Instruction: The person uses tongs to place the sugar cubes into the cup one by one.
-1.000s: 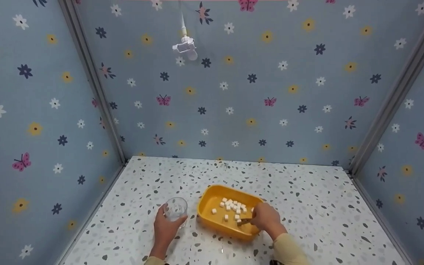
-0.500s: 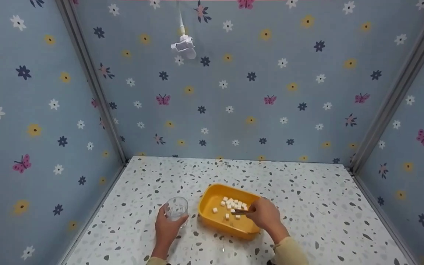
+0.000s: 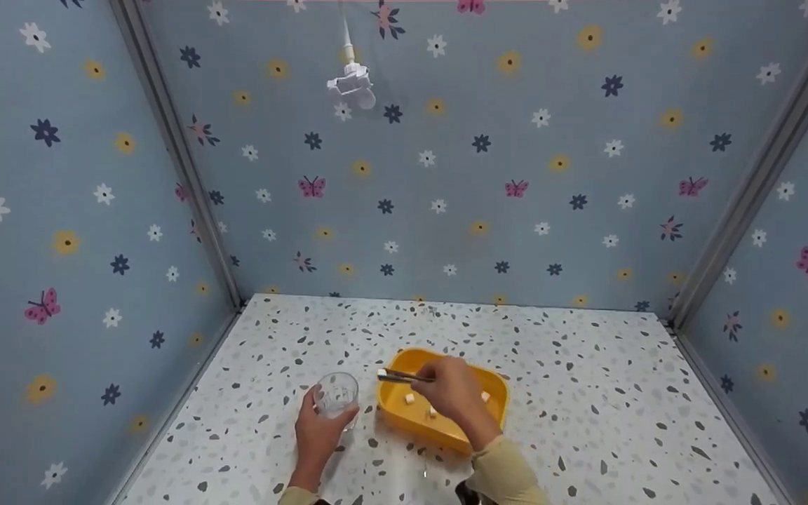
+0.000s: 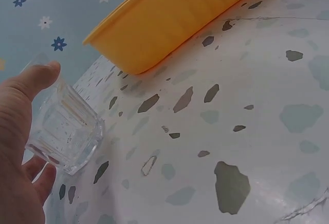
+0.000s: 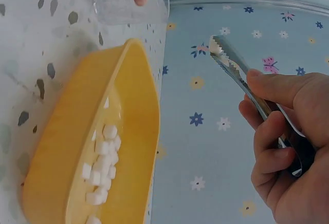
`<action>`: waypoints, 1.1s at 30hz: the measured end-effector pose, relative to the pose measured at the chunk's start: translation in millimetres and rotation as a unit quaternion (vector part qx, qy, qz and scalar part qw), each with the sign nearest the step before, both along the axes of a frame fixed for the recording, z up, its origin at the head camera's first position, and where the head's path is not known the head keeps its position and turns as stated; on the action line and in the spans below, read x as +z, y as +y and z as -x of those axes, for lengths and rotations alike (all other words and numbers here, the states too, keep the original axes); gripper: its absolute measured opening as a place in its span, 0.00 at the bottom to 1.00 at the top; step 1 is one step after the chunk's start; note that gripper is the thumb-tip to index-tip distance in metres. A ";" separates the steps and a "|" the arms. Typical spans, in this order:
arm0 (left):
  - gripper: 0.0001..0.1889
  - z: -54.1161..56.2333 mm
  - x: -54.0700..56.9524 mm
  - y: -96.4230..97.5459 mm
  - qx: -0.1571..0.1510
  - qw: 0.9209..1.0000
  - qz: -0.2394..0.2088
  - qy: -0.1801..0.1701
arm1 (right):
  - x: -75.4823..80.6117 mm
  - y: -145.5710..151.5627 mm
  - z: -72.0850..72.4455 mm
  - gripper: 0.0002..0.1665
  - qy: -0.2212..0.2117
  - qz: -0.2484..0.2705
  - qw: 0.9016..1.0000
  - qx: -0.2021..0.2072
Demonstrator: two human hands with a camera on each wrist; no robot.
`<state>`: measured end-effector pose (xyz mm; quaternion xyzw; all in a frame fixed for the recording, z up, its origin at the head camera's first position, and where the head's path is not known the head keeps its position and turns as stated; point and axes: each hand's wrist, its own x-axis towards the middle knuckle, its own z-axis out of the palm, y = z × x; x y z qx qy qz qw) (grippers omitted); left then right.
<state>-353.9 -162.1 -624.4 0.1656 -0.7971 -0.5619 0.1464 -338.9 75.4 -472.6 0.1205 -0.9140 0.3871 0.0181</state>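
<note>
My left hand point(image 3: 318, 436) holds a clear drinking glass point(image 3: 338, 387) upright on the table, its thumb and fingers around the sides. In the left wrist view the glass point(image 4: 66, 126) has faceted walls and no cubes show inside. My right hand point(image 3: 454, 391) grips small metal tongs point(image 3: 401, 377) above the left part of a yellow tray point(image 3: 404, 419). The toothed tips of the tongs point(image 5: 239, 72) pinch one white cube point(image 3: 382, 374), level near the glass rim but apart from it. Several white cubes point(image 5: 105, 165) lie in the tray, partly hidden by my right hand in the head view.
The speckled white table point(image 3: 600, 393) is bounded by patterned blue walls point(image 3: 460, 168) with grey corner posts. A white clamp-like holder point(image 3: 353, 84) hangs at the back wall, well above the table.
My right hand has risen from among the cubes and swung left toward the glass, carrying a cube in the tongs. My left hand and the glass have stayed put.
</note>
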 end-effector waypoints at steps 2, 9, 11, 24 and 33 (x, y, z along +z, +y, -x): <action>0.52 0.1 -0.2 0.1 0.002 1.000 -0.004 -0.001 | 2.1 -12.2 2.3 0.03 -0.007 0.002 1.000 0.004; 0.51 -0.3 -3.0 -0.8 -0.005 1.000 -0.012 0.004 | -8.9 -48.5 12.5 0.04 0.038 -0.034 0.998 0.021; 0.51 -0.9 -2.1 -0.4 -0.008 1.000 -0.010 0.006 | -13.1 -55.7 13.9 0.04 0.045 -0.045 0.998 0.025; 0.51 -4.6 -2.2 -1.7 -0.004 1.000 0.005 0.013 | -25.5 -74.6 17.3 0.04 0.034 -0.058 0.997 0.033; 0.51 -3.4 -4.7 -4.7 -0.011 0.999 -0.004 0.030 | -23.5 -73.3 18.9 0.04 0.027 -0.056 0.997 0.033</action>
